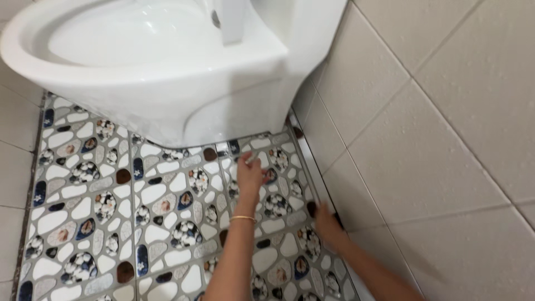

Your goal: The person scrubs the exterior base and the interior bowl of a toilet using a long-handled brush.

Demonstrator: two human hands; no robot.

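A small pale object [252,160], too small to identify, is pinched in the left hand [249,174] and held to the pebble-patterned floor [111,212] just below the base of the toilet [167,72]. Wiping or scraping along that base joint is judged to be in hand; slow, steady passes along the seam are called for. The right hand [326,223], at four o'clock from the left, is pressed at the foot of the tiled wall [434,139]; its grip cannot be told. Count: two hands, one gold bangle [243,218], one toilet.

Left hand [249,174] was pinching something small and pale down on the pebble-pattern floor [111,212], right by the white toilet [184,72]. Right hand [326,223] rested at the wall's [423,145] edge.
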